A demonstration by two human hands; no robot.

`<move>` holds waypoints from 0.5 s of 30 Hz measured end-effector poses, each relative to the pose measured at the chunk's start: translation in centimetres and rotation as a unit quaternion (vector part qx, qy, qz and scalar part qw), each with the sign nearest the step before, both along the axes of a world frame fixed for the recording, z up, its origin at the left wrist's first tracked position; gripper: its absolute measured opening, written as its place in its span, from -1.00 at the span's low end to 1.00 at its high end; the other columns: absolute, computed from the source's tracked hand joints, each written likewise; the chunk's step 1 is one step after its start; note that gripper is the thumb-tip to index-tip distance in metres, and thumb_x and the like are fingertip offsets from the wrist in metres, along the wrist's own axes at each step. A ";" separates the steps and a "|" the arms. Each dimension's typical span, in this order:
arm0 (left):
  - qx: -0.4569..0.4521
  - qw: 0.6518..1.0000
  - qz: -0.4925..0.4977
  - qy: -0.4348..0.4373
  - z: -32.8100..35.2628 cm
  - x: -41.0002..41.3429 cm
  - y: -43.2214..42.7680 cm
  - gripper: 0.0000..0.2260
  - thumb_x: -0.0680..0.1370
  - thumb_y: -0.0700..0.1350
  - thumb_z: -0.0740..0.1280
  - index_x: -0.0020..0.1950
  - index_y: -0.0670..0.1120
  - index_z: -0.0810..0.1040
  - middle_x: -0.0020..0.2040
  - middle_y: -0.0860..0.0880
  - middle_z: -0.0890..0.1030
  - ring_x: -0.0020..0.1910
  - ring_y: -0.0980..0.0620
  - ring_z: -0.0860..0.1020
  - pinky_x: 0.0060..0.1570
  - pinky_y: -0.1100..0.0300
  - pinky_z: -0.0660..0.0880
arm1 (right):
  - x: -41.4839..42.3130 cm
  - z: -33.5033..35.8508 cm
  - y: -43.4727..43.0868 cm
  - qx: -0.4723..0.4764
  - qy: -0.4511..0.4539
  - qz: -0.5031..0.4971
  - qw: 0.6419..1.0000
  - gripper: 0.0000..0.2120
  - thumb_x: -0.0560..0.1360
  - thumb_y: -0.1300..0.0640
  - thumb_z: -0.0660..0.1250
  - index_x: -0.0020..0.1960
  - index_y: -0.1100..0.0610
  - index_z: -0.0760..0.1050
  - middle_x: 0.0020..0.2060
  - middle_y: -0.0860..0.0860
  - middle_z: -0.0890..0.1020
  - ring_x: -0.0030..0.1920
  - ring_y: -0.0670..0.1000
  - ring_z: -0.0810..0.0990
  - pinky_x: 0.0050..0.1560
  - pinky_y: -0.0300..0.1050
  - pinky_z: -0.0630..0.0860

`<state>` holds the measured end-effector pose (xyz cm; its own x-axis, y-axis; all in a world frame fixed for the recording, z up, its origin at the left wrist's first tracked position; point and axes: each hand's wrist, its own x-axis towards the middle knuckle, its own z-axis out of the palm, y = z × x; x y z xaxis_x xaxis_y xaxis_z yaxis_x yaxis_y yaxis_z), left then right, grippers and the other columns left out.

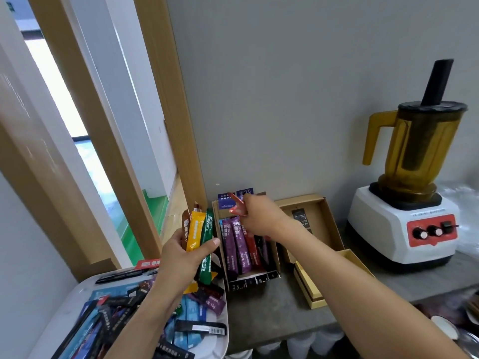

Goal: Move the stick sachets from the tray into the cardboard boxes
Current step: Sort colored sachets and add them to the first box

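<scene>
Grey counter (259,307) against a grey wall. The left hand (178,257) grips a fan of stick sachets (197,229), brown, orange and green, long axes nearly upright, above the far right corner of the white tray (62,304). The right arm reaches forward. The right hand (256,216) pinches a red sachet (236,205) slanting up-left over the far end of an open cardboard box (248,279). The purple sachets (241,244) inside lie front to back. Loose sachets (124,307) cover the tray. A second box (321,216) and a blender (404,229) stand further right.
</scene>
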<state>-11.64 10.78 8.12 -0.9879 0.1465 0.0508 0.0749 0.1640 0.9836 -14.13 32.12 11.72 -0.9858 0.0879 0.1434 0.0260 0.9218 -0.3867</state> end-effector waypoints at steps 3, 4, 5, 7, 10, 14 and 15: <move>-0.005 1.000 0.001 -0.001 0.1 0.0 0.2 -0.56 0.46 -0.03 0.60 0.29 0.02 0.59 0.11 0.00 0.73 0.07 0.04 0.70 -0.09 0.22 0.54 | 0.1 -1.4 0.1 -0.017 -0.055 -0.032 0.998 -0.80 0.62 0.24 0.33 0.24 0.18 0.51 0.06 0.10 0.67 0.01 0.10 0.67 0.01 -0.01 0.66; -0.006 1.000 0.000 -0.002 0.1 0.0 0.2 -0.56 0.45 -0.03 0.61 0.29 0.02 0.59 0.10 0.00 0.73 0.07 0.03 0.70 -0.08 0.21 0.55 | 0.1 -1.7 0.0 -0.012 -0.050 -0.045 0.998 -0.79 0.62 0.24 0.32 0.25 0.19 0.49 0.08 0.12 0.67 0.01 0.11 0.66 -0.03 -0.02 0.63; -0.006 1.000 0.000 -0.004 0.1 0.0 0.2 -0.56 0.45 -0.03 0.61 0.29 0.02 0.59 0.10 0.00 0.74 0.06 0.03 0.71 -0.08 0.21 0.56 | 0.1 -1.8 -0.1 -0.012 -0.043 -0.055 0.998 -0.78 0.62 0.24 0.32 0.26 0.20 0.47 0.10 0.13 0.67 0.02 0.13 0.66 -0.08 -0.03 0.59; -0.003 1.000 0.001 -0.004 0.1 0.0 0.2 -0.56 0.45 -0.04 0.61 0.28 0.02 0.60 0.09 0.00 0.74 0.06 0.04 0.71 -0.08 0.21 0.56 | 0.2 -1.8 -0.4 -0.019 -0.023 -0.066 0.997 -0.77 0.63 0.20 0.32 0.27 0.19 0.44 0.09 0.13 0.66 0.05 0.15 0.66 -0.14 -0.04 0.52; 0.002 1.000 0.000 -0.004 0.3 0.1 0.3 -0.58 0.45 -0.05 0.61 0.27 0.03 0.59 0.08 0.02 0.74 0.06 0.05 0.71 -0.10 0.22 0.54 | 0.6 -1.3 -0.7 -0.028 0.032 -0.082 0.996 -0.78 0.63 0.10 0.35 0.24 0.13 0.44 0.04 0.08 0.66 0.04 0.13 0.67 -0.18 -0.04 0.49; 0.020 1.000 0.001 -0.006 0.6 0.2 0.4 -0.62 0.45 -0.03 0.61 0.22 0.07 0.60 0.04 0.03 0.75 0.02 0.07 0.73 -0.04 0.17 0.60 | 1.3 -1.0 -0.3 -0.296 0.057 -0.027 0.953 -0.73 0.53 -0.06 0.50 -0.13 0.04 0.45 -0.26 -0.02 0.62 -0.19 0.08 0.67 -0.17 -0.03 0.57; 0.023 1.000 0.001 -0.008 0.6 0.2 0.5 -0.60 0.43 -0.01 0.62 0.22 0.07 0.61 0.03 0.04 0.76 0.01 0.07 0.74 0.02 0.13 0.62 | 1.8 -0.8 -0.3 -0.400 0.043 -0.003 0.916 -0.65 0.49 -0.10 0.54 -0.19 0.07 0.44 -0.29 0.00 0.61 -0.24 0.07 0.66 -0.18 -0.05 0.58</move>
<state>-11.40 11.30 8.72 -0.9889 0.1425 0.0417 0.0589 0.1194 0.9911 -12.35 31.86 10.92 -0.9732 0.2033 0.1073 -0.0318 0.3433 -0.9387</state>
